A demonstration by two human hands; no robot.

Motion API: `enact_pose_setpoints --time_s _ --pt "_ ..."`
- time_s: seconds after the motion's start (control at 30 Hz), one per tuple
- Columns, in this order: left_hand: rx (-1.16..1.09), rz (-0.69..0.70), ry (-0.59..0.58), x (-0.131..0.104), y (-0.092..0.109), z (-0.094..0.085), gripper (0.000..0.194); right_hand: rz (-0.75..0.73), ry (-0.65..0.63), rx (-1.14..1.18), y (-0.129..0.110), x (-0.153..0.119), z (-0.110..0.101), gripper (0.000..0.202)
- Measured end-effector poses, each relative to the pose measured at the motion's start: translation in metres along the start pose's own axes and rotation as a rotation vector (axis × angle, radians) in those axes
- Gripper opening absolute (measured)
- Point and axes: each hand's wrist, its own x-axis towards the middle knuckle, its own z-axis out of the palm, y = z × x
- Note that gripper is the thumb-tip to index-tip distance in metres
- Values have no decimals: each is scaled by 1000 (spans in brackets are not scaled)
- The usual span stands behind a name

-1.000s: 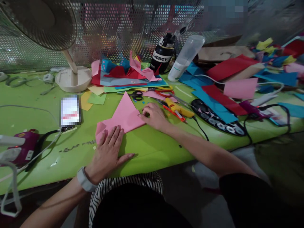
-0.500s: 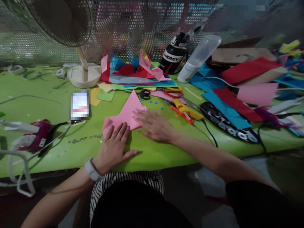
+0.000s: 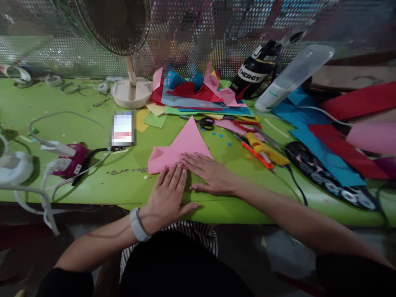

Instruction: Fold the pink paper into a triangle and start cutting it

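Note:
A folded pink paper (image 3: pixel 182 146) lies on the green table (image 3: pixel 77 181), its point aimed away from me. My left hand (image 3: pixel 168 196) rests flat with spread fingers on the paper's near edge; a white band is on its wrist. My right hand (image 3: pixel 212 175) lies flat beside it, fingertips on the paper's lower right part. Both hands press down and neither grips anything.
A fan (image 3: pixel 131 88) stands at the back. Beyond the pink paper lie a pile of coloured paper (image 3: pixel 198 97), scissors (image 3: pixel 206 122), a yellow glue gun (image 3: pixel 266 149), two bottles (image 3: pixel 293 76) and a phone (image 3: pixel 123 128). A purple glue gun (image 3: pixel 69 159) and cables sit left.
My right hand slid from the paper's right corner toward me and to the left, ending beside my left hand. The camera view shifted, so everything sits further right.

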Motion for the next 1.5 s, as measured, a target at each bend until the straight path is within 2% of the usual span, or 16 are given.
enact_pose_setpoints --time_s 0.27,0.63,0.9,1.13,1.5 --pt "-3 -110 9 0 -6 0 105 13 -23 -16 -1 1 -2 85" --pt "8 -129 16 1 -6 0 109 -8 42 -88 -6 3 -11 83" --pt "24 -146 2 2 -5 -1 109 -48 -11 -100 -6 4 -11 80" --pt "38 -136 22 2 -7 1 109 -14 -60 -91 -6 7 -12 80" --pt "88 -123 51 3 -9 5 107 15 -61 -35 -6 7 -11 78"
